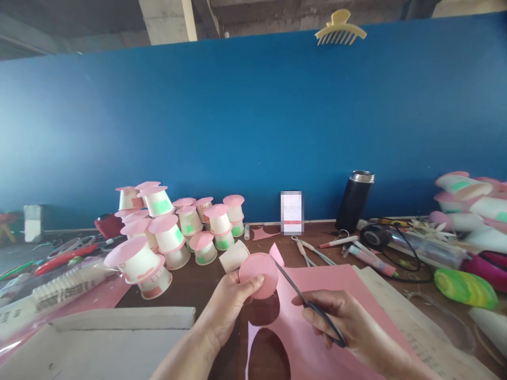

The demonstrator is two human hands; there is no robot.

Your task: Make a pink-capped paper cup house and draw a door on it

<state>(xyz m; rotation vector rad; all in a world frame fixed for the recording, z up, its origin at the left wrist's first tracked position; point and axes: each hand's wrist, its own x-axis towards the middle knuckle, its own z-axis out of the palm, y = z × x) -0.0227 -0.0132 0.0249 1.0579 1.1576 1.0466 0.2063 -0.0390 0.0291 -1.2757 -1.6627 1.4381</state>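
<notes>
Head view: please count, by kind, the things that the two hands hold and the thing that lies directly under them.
pink paper disc: 1, held in the left hand
scissors: 1, held in the right hand
pink paper sheet: 1, flat under both hands, with round holes cut out
Total: 3

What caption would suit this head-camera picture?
Left hand holds a pink paper disc, right hand holds scissors over pink sheet.
</notes>
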